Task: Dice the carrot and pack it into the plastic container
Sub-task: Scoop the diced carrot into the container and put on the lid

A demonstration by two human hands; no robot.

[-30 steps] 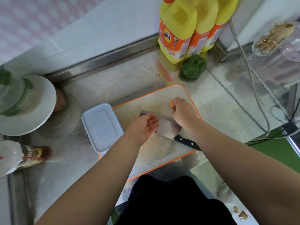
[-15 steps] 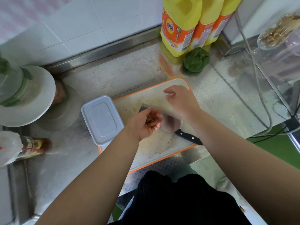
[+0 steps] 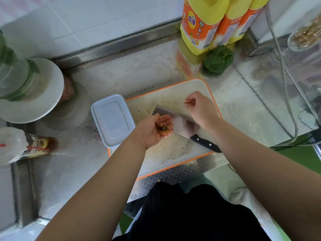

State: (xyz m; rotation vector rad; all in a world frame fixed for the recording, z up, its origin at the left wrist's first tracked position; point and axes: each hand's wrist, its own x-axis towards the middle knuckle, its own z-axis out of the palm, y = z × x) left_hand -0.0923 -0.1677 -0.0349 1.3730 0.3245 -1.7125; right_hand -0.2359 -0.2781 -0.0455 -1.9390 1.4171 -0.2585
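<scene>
On the cutting board: a cleaver (image 3: pixel 175 119) lies flat, blade toward the board's far left, black handle toward its near right edge.
Cutting board (image 3: pixel 173 153): white with an orange rim, on the steel counter (image 3: pixel 139 66).
Left hand (image 3: pixel 154 130): palm up over the board's left part, fingers cupped around a carrot end (image 3: pixel 163 130) with a dark core.
Right hand (image 3: pixel 199 106): over the board's far right part, fingertips pinching a small orange carrot bit (image 3: pixel 187 102).
Plastic container (image 3: pixel 112 120): lid on, resting on the board's left edge.
Beyond the board: yellow bottles (image 3: pixel 201 26) and a green vegetable (image 3: pixel 218 60) by the wall.
Left of the board: a white plate (image 3: pixel 43 101).
</scene>
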